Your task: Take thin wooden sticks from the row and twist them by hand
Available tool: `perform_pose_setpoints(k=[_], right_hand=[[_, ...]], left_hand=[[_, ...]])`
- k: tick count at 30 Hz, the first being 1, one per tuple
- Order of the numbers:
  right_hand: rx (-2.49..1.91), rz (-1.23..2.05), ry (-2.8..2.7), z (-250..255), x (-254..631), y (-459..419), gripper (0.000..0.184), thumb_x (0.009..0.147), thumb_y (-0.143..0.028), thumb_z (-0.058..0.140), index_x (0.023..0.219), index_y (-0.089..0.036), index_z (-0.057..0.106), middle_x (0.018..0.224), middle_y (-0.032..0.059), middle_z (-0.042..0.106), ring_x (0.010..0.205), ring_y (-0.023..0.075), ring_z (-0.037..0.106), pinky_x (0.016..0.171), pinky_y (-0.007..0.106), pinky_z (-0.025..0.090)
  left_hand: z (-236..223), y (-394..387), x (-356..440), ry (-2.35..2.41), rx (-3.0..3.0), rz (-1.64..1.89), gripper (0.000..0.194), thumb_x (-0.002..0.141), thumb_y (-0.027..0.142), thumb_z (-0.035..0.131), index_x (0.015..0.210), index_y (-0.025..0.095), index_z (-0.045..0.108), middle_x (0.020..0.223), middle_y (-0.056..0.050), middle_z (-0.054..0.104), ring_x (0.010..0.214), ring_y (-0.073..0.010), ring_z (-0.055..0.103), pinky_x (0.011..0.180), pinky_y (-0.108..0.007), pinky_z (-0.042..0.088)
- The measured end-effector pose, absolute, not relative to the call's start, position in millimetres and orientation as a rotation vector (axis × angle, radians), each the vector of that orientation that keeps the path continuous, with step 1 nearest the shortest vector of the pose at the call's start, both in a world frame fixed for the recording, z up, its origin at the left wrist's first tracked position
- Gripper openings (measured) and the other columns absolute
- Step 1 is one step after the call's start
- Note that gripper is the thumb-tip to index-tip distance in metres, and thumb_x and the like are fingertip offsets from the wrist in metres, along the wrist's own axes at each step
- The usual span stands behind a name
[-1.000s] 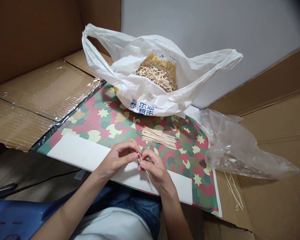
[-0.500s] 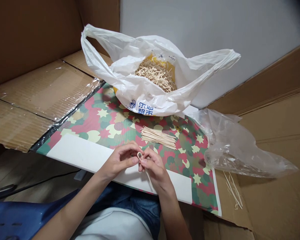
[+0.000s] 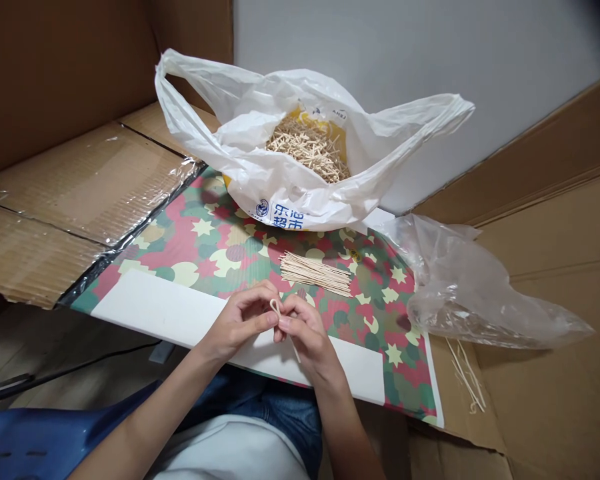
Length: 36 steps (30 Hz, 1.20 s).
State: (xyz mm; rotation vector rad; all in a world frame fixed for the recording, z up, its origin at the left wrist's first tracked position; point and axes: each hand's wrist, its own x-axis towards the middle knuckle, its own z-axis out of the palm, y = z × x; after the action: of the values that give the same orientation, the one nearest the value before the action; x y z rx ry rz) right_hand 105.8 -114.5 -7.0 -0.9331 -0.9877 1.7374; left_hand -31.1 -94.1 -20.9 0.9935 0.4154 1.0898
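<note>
A person's left hand [image 3: 239, 321] and right hand [image 3: 307, 332] meet above a white panel [image 3: 155, 308] at the near edge of a camouflage-print board [image 3: 200, 250]. Both hands are curled, not spread. The right thumb and forefinger pinch a thin pale wooden strip [image 3: 295, 348] just below a small loop [image 3: 275, 306] bent into it, while the left thumb and fingertips press in beside the loop. The strip's tail points down past the right hand, and the fingers hide part of it. Below the hands are blue jeans [image 3: 280, 407], a white shirt [image 3: 225, 453] and a blue plastic chair [image 3: 45, 427], with a black cable [image 3: 80, 368] on the floor to the left. A neat bundle of wooden sticks [image 3: 314, 273] lies on the board just ahead of the hands. Loose sticks [image 3: 466, 375] rest on brown cardboard [image 3: 545, 360] to the right, near a crumpled clear plastic bag [image 3: 460, 293] that overlaps the board's right edge. Farther on, a white carrier bag [image 3: 280, 203] sits open, its folds partly screening a heap of sticks [image 3: 307, 150]. Taped cardboard flaps [image 3: 80, 193] line the left side, and a grey wall [image 3: 380, 87] stands behind.
</note>
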Motion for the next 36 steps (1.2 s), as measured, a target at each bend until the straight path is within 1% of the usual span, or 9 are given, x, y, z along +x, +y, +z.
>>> perform_pose_setpoints(k=[2,5,8,13,17,20,23,31,36], right_hand=[[-0.941,1.728,-1.035,-8,109,-115,0.010,0.074,-0.028,0.060,0.073,-0.018,0.056,0.058,-0.0031,0.054,0.057,0.0109,0.052,0.058,0.023,0.039],[-0.986,1.709,-1.123,-12,118,-116,0.011,0.075,-0.029,0.060,0.073,-0.018,0.057,0.063,-0.0017,0.055,0.061,0.0116,0.052,0.061,0.024,0.039],[-1.010,1.727,-1.169,-15,127,-119,0.009,0.075,-0.026,0.060,0.072,-0.018,0.058,0.063,-0.0017,0.054,0.060,0.0112,0.050,0.059,0.024,0.038],[-0.962,1.818,-1.134,-17,125,-124,0.008,0.072,-0.024,0.062,0.069,-0.018,0.057,0.062,-0.0019,0.054,0.057,0.0113,0.051,0.057,0.024,0.037],[-0.957,1.660,-0.907,-19,110,-127,0.012,0.073,-0.025,0.058,0.066,-0.018,0.052,0.057,-0.0029,0.053,0.054,0.0104,0.049,0.057,0.023,0.036],[-0.978,1.490,-0.775,-18,102,-127,0.015,0.075,-0.028,0.055,0.065,-0.019,0.048,0.053,-0.0034,0.051,0.054,0.0108,0.047,0.059,0.023,0.036],[-0.980,1.459,-0.745,-13,98,-125,0.017,0.076,-0.030,0.056,0.065,-0.020,0.047,0.056,-0.0039,0.049,0.054,0.0102,0.045,0.059,0.024,0.037],[-1.014,1.474,-0.904,-5,102,-126,0.018,0.080,-0.032,0.054,0.070,-0.020,0.047,0.058,-0.0038,0.050,0.055,0.0112,0.050,0.059,0.024,0.038],[-0.943,1.653,-0.903,-8,107,-126,0.017,0.082,-0.033,0.053,0.073,-0.019,0.050,0.057,-0.0033,0.052,0.053,0.0103,0.049,0.059,0.023,0.037]], left_hand=[[-21,-94,-32,0.435,0.962,1.109,0.007,0.079,0.022,0.060,0.078,0.015,0.061,0.078,0.000,0.043,0.060,-0.0082,0.053,0.055,-0.021,0.044],[-21,-92,-36,0.506,0.946,1.157,0.009,0.077,0.024,0.063,0.075,0.015,0.061,0.076,-0.001,0.045,0.067,-0.0093,0.050,0.060,-0.019,0.043],[-19,-89,-39,0.539,0.951,1.194,0.009,0.076,0.024,0.064,0.074,0.016,0.062,0.076,-0.001,0.046,0.072,-0.0103,0.049,0.065,-0.020,0.043],[-17,-90,-38,0.525,0.934,1.216,0.006,0.076,0.023,0.064,0.076,0.018,0.063,0.076,0.000,0.046,0.068,-0.0091,0.051,0.064,-0.020,0.043],[-17,-93,-35,0.538,0.938,1.240,0.004,0.077,0.022,0.063,0.078,0.019,0.063,0.076,0.000,0.047,0.069,-0.0097,0.051,0.065,-0.020,0.044],[-19,-95,-32,0.548,0.964,1.185,0.006,0.077,0.023,0.063,0.078,0.017,0.062,0.076,-0.001,0.047,0.072,-0.0112,0.049,0.069,-0.023,0.044],[-19,-97,-30,0.490,0.970,1.060,0.009,0.077,0.025,0.063,0.076,0.016,0.061,0.074,-0.001,0.048,0.072,-0.0121,0.050,0.069,-0.024,0.042],[-14,-94,-30,0.454,0.911,0.882,0.008,0.077,0.020,0.062,0.073,0.013,0.061,0.070,0.000,0.053,0.067,-0.0120,0.055,0.067,-0.025,0.044],[-14,-95,-30,0.426,0.885,0.879,0.007,0.078,0.020,0.061,0.075,0.014,0.060,0.072,0.001,0.050,0.061,-0.0122,0.059,0.066,-0.027,0.044]])
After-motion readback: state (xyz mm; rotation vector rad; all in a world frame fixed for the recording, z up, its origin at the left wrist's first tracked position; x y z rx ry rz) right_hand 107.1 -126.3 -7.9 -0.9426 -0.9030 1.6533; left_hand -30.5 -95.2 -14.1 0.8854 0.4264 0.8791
